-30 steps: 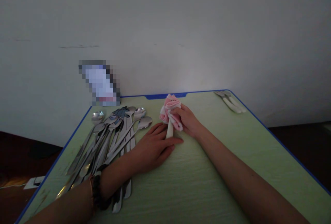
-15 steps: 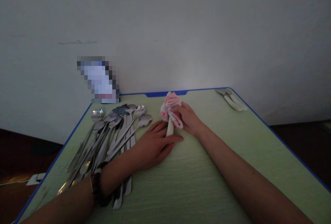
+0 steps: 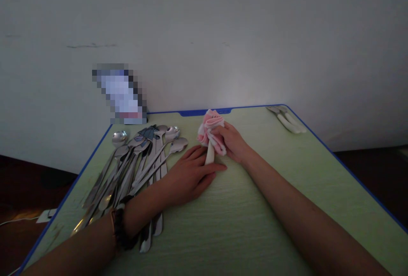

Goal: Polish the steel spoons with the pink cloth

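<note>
Near the table's middle, my left hand (image 3: 188, 177) is closed on the lower end of a white-handled piece of cutlery (image 3: 210, 153), its thumb stretched along the near side. The head of that piece is hidden inside a folded pink-and-white cloth (image 3: 213, 123). My right hand (image 3: 234, 140) pinches the cloth around it from the right. Left of my left hand lies a heap of metal spoons (image 3: 137, 174), partly under my left forearm.
Two white-handled utensils, apparently forks (image 3: 288, 122), lie at the table's far right corner. A blurred-out phone-like device (image 3: 121, 95) leans at the back left against the wall. Blue edging borders the green table (image 3: 242, 225).
The view has shifted slightly, so the table sits a little higher in the picture. Both hands keep almost the same hold on the handle and the cloth.
</note>
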Tool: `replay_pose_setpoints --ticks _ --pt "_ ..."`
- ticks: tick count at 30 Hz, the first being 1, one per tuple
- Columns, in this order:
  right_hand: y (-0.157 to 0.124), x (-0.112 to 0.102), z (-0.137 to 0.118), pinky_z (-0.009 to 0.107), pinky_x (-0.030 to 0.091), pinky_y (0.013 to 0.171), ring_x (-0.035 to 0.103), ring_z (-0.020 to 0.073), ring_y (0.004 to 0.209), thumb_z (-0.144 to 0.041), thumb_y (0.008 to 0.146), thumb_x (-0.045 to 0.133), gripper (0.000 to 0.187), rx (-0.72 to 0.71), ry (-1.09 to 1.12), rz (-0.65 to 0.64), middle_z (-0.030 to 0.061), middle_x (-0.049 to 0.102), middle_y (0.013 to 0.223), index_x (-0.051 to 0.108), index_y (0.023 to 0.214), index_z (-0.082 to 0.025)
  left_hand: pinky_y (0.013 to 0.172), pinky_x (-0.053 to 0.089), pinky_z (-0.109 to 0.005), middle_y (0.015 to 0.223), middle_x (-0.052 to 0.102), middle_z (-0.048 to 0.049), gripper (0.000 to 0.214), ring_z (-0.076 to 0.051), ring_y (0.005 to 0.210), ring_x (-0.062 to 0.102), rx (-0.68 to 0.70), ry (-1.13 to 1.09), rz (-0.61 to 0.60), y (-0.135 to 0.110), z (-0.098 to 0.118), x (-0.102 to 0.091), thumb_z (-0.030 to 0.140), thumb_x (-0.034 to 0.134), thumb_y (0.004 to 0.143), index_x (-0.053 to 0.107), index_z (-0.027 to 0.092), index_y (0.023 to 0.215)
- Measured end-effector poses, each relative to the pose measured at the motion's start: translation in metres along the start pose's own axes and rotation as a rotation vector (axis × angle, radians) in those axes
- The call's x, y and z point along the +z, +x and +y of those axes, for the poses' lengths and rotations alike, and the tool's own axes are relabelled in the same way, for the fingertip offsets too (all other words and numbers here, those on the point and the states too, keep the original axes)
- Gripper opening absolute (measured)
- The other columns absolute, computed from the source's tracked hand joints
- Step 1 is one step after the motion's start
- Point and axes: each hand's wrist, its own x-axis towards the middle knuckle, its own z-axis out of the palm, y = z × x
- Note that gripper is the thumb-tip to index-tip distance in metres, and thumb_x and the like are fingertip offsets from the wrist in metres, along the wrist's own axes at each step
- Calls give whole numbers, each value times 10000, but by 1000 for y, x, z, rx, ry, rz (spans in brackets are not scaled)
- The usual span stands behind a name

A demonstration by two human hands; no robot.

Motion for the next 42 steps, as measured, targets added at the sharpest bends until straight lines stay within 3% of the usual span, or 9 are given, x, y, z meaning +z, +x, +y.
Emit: replay_pose_setpoints --ticks 6,13,19,23,26,35,40,42 --pt "3 2 0 242 447 628 547 102 635 -357 603 739 277 -62 184 44 -26 619 697 612 773 -179 1022 345 -441 1256 554 -65 306 -239 1160 452 -32 -45 -1 -1 -1 -1 194 420 919 596 249 1163" --pt "7 2 -1 227 455 619 540 91 613 -435 618 737 301 -138 297 180 -36 609 680 629 751 -188 1057 295 -467 1351 501 -58 321 -235 1225 432 -10 -88 -4 -1 -3 -1 167 403 916 562 254 1181" --pt "6 1 -2 220 443 662 553 87 658 -417 634 735 278 -134 294 181 -27 625 718 627 734 -181 1050 337 -429 1275 566 -102 483 -219 1226 454 -160 -284 91 0 -1 1 228 395 940 248 192 1398" --pt "3 1 -4 222 424 621 536 88 621 -415 611 750 305 -66 220 94 -31 620 687 619 746 -176 1035 360 -404 1224 610 -109 611 -214 1201 499 -199 -385 94 0 -3 3 266 459 924 127 181 1429" --pt "-1 3 -6 229 421 603 542 100 623 -411 600 757 319 -27 151 23 -25 627 688 614 762 -176 1032 366 -416 1260 587 -125 633 -225 1202 506 -230 -382 100 0 -4 4 278 464 921 117 181 1441" --pt "-2 3 -5 235 401 534 531 119 611 -459 618 726 359 -4 86 -27 5 639 706 609 801 -173 1073 321 -430 1236 608 -132 609 -220 1257 459 -229 -417 147 0 -1 1 268 418 941 106 154 1451" --pt "-2 2 -5 238 404 548 535 120 608 -467 617 724 348 15 99 -34 7 637 688 619 759 -167 1017 391 -402 1200 625 -144 546 -213 1169 542 -266 -490 174 0 -2 2 266 436 933 182 138 1399" --pt "-2 2 -5 236 405 557 532 115 602 -461 621 724 337 10 107 -25 0 630 676 624 743 -164 969 431 -383 1161 642 -130 441 -212 1112 576 -286 -496 167 1 -2 2 275 439 932 300 137 1327"
